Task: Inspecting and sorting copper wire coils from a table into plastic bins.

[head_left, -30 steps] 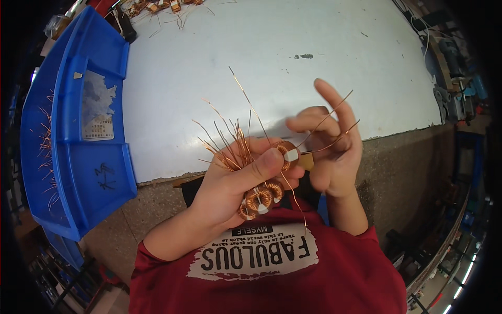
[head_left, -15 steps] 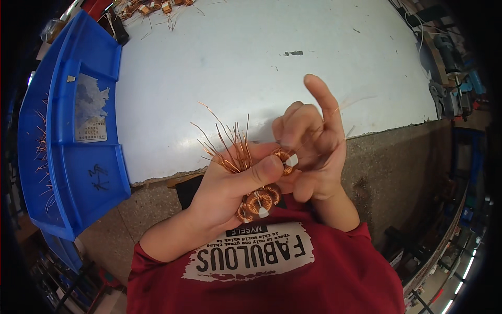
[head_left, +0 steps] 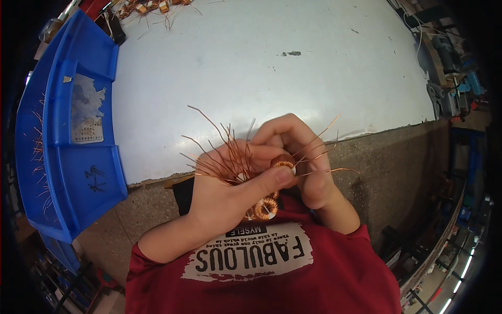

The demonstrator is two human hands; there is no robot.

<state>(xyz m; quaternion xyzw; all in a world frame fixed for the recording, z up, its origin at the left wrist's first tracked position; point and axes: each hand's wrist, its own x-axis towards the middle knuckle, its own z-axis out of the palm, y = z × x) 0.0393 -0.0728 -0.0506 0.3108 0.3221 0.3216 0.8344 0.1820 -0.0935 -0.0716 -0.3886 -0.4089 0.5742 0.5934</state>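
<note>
**A:** White worktop (head_left: 219, 68), scuffed, runs out ahead of both hands; blue bin (head_left: 78, 152) sits well off to the left of the left hand, loose copper offcuts along its outer edge. What's in hand?

**B:** Left hand (head_left: 225, 193) closed round a bunch of copper toroid coils (head_left: 264, 206), leads fanning up and away from the knuckles. One coil hangs below the palm, near the red shirt (head_left: 272, 282)

**A:** And the right?

**B:** Right hand (head_left: 306, 157) curled shut, touching the left. A single coil (head_left: 284, 162) sits pinched between the left thumb tip and the right fingers; its long leads stick out past the right hand

**A:** How far along, would you say?

**B:** Judging by the bundle, several coils already gathered, this one being worked or added. More wound parts (head_left: 151, 8) lie at the far edge of the worktop, well beyond both hands, so likely plenty left

**A:** Leads trimmed?

**B:** Not on those held; all long and splayed
</note>
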